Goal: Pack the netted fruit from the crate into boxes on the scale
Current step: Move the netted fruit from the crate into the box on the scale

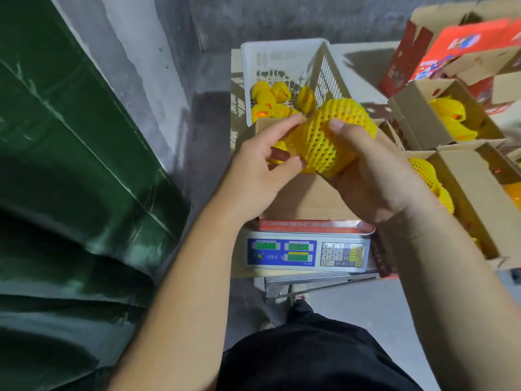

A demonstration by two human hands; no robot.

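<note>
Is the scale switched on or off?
On: the scale shows three lit green displays, though the digits are too blurred to read.

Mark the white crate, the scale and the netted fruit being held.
white crate [282, 56], head view, on its far wall.
scale [306, 253], head view, on its front display panel.
netted fruit [327, 136], head view, on the yellow foam net between both hands.

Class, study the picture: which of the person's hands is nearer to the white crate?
Left. The left hand pinches the netted fruit just below the white crate; the right hand grips it further right, toward the side boxes.
</note>
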